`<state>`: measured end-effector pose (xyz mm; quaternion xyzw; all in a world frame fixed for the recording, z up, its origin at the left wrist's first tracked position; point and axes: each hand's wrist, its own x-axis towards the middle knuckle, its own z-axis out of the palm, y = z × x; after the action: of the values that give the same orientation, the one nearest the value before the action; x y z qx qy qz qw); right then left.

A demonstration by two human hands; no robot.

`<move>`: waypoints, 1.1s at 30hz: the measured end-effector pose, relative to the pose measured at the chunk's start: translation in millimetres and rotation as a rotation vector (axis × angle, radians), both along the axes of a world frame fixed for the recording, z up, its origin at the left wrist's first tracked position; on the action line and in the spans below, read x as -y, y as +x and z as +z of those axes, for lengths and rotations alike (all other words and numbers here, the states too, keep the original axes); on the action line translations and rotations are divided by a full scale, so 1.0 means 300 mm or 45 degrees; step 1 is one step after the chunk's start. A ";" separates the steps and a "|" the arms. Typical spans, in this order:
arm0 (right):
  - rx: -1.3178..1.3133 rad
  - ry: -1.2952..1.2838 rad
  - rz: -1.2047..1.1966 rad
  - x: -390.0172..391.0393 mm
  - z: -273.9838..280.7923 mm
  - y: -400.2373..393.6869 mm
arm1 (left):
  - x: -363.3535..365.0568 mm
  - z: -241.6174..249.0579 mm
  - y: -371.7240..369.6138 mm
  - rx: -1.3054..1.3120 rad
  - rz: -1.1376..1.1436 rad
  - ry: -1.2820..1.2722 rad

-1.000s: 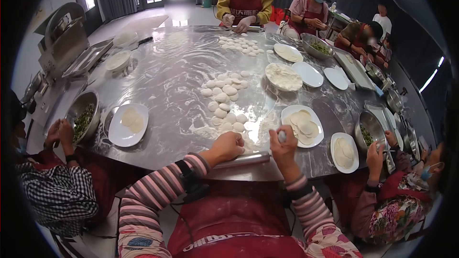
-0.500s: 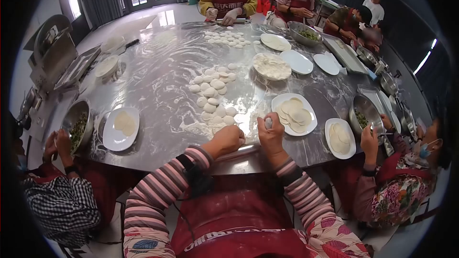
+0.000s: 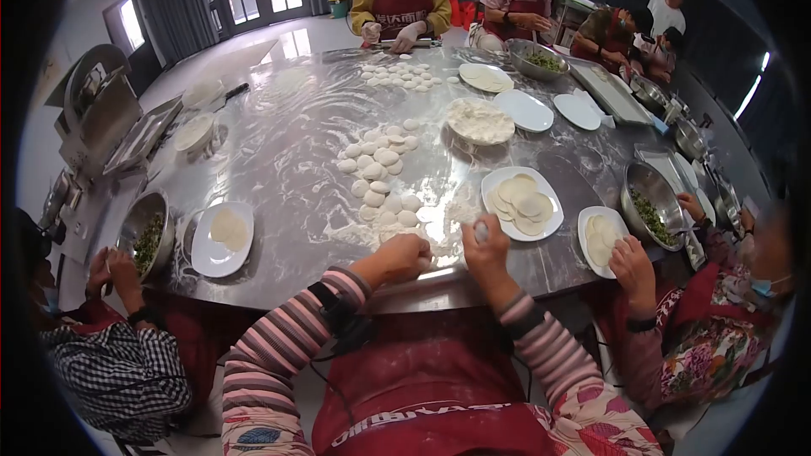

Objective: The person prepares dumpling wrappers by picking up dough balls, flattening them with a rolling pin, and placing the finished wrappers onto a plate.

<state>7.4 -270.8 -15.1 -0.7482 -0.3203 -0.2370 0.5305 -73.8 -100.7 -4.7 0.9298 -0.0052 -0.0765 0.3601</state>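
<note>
Near the front edge of the steel table, my left hand (image 3: 395, 258) is closed, fingers curled down; what they hold is hidden. A little to its right, my right hand (image 3: 487, 255) is wrapped round a rolling pin (image 3: 481, 230), its pale rounded end poking out above the fist. Flattened dough pieces (image 3: 377, 171) lie in a loose group just beyond my left hand. Beyond my right hand stands a white plate (image 3: 553, 225) stacked with thin round dough wrappers (image 3: 520, 203).
A bowl of flour (image 3: 480, 121) stands mid-table. At left are a plate of wrappers (image 3: 203, 263) and a steel bowl of green filling (image 3: 127, 224). At right, a co-worker's hand (image 3: 632, 268) touches wrappers on another plate (image 3: 621, 218); a filling bowl (image 3: 652, 211) stands beside it.
My view has shifted slightly. Both my hands stay closed near the table edge, the right fist tilting a little. The co-worker at right has lowered a hand onto the plate of wrappers.
</note>
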 end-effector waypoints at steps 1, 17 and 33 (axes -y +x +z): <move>0.280 -0.168 -0.002 0.049 0.027 -0.041 | -0.004 -0.004 -0.019 0.070 -0.020 0.067; -0.147 0.057 0.033 0.100 -0.007 -0.118 | -0.028 -0.040 -0.042 0.013 0.041 -0.003; -0.009 -0.003 -0.042 -0.036 0.030 0.002 | 0.011 -0.034 0.015 -0.008 0.044 -0.063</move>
<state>8.1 -260.0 -6.2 -0.7549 -0.3062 -0.2428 0.5267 -69.3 -104.0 -14.9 0.9203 0.0102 -0.0731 0.3842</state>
